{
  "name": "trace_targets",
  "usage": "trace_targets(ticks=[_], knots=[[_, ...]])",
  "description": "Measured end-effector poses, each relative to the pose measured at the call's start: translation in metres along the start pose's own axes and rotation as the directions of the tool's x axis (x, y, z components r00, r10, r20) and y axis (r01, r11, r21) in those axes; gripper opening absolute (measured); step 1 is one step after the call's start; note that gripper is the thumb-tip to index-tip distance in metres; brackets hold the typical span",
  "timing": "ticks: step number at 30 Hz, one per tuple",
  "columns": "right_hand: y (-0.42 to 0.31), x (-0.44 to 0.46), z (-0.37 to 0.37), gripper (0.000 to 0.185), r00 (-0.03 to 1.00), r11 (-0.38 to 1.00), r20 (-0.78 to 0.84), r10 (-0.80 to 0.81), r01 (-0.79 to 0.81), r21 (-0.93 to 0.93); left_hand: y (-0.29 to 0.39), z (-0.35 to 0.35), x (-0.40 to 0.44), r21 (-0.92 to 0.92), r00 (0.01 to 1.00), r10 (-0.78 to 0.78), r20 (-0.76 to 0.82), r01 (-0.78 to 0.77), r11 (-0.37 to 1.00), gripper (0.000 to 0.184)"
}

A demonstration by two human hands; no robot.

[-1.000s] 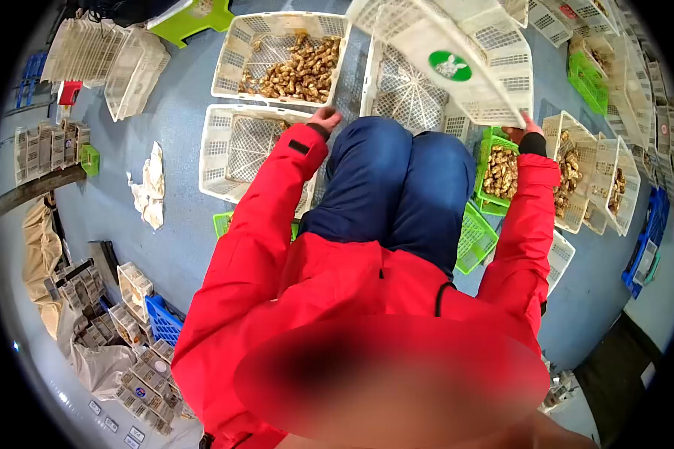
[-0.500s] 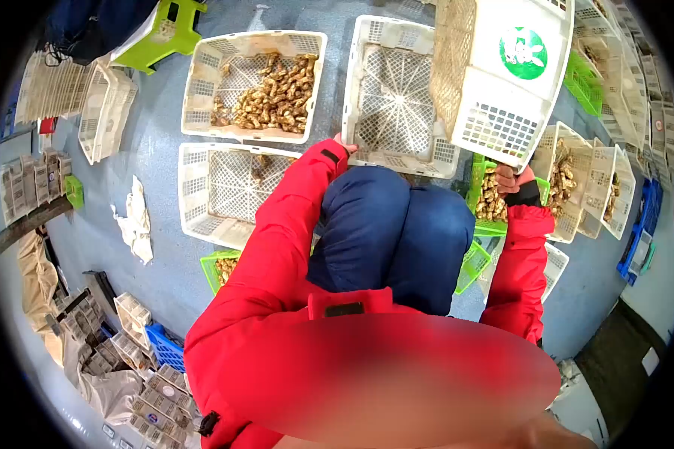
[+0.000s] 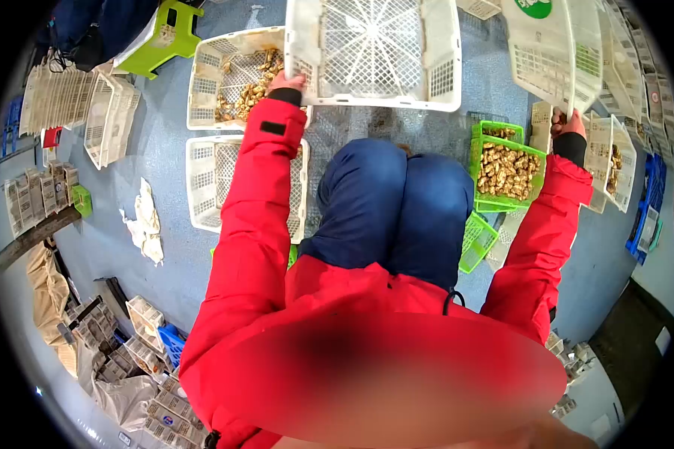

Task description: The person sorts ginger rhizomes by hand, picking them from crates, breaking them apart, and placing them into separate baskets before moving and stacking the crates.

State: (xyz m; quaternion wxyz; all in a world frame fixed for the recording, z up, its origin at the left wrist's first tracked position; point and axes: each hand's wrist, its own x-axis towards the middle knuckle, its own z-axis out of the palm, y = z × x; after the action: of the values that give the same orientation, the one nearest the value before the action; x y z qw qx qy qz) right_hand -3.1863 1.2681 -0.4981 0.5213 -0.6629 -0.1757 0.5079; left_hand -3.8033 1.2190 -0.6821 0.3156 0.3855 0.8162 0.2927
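Observation:
My left hand [image 3: 288, 84] is closed on the near left corner of a white plastic crate [image 3: 388, 99], raised in front of my knees, with nothing in it that I can see. My right hand [image 3: 569, 123] is closed on the lower edge of a second white crate [image 3: 544, 67], tilted on its side and bearing a green round label. Below that hand lies a green basket [image 3: 544, 168] filled with brown knobbly pieces [image 3: 505, 172]. Under the left crate's edge, another white crate [image 3: 202, 90] holds more such pieces.
A white crate [image 3: 202, 213] sits left of my knees. A bright green stool [image 3: 174, 34] and a white cloth [image 3: 146, 224] are on the blue floor to the left. Stacked white crates line the right side, near a blue crate [image 3: 646, 217].
My left hand has lifted the white crate up and leftward, over part of the filled crate. My right hand has swung the labelled crate to the right, uncovering the green basket.

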Motion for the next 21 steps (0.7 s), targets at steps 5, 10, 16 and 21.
trace_targets(ticks=[5, 10, 16, 21], knots=[[0.004, 0.012, -0.014, 0.045, 0.632, 0.467, -0.260, -0.730, 0.183, -0.865, -0.040, -0.143, -0.026, -0.376, 0.988, 0.099, -0.122, -0.138, 0.916, 0.033], [0.069, -0.069, 0.040, 0.025, 0.419, 0.235, -0.031, -0.907, 0.446, -0.864, -0.002, -0.221, -0.131, -0.291, 0.925, 0.023, -0.378, -0.142, 0.946, 0.034], [0.221, -0.064, 0.034, 0.044, 0.525, 0.098, 0.372, -0.765, 0.666, -0.740, -0.053, -0.250, -0.145, -0.431, 0.919, -0.059, -0.389, -0.125, 0.894, 0.030], [0.275, -0.072, 0.041, 0.041, 0.640, 0.095, 0.407, -0.652, 0.601, -0.793, -0.067, -0.250, -0.149, -0.543, 0.945, -0.067, -0.321, -0.126, 0.830, 0.024]])
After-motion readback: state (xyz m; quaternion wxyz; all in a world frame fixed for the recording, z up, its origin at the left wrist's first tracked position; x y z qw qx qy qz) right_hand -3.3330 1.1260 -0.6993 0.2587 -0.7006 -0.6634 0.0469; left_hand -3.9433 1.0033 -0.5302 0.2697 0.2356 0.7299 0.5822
